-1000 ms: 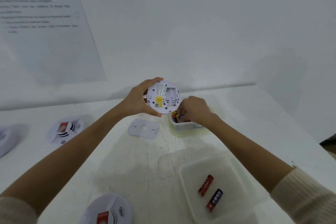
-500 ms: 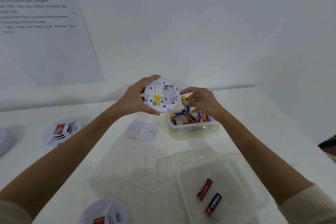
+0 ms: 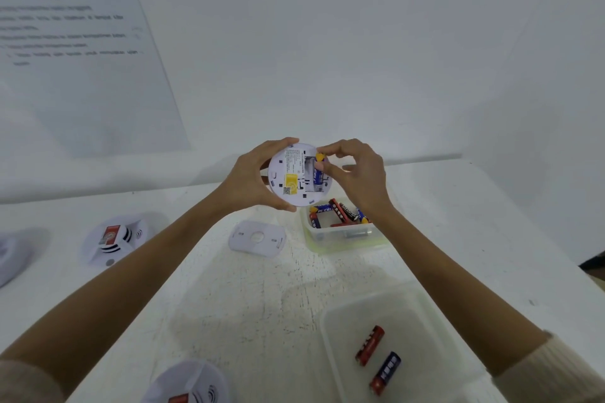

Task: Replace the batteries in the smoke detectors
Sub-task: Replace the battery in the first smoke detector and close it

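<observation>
Battery point(image 3: 318, 173) sits pinched in the right hand point(image 3: 355, 173) fingers point(image 3: 328, 151), its long axis in line with the open bay just below them; the left hand point(image 3: 250, 178) grips the detector point(image 3: 296, 175) rim.

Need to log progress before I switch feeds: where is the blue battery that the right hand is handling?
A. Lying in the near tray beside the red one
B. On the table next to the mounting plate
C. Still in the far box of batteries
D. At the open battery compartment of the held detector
D: the right hand pinches the blue battery against the open compartment of the smoke detector, which the left hand holds up.
</observation>
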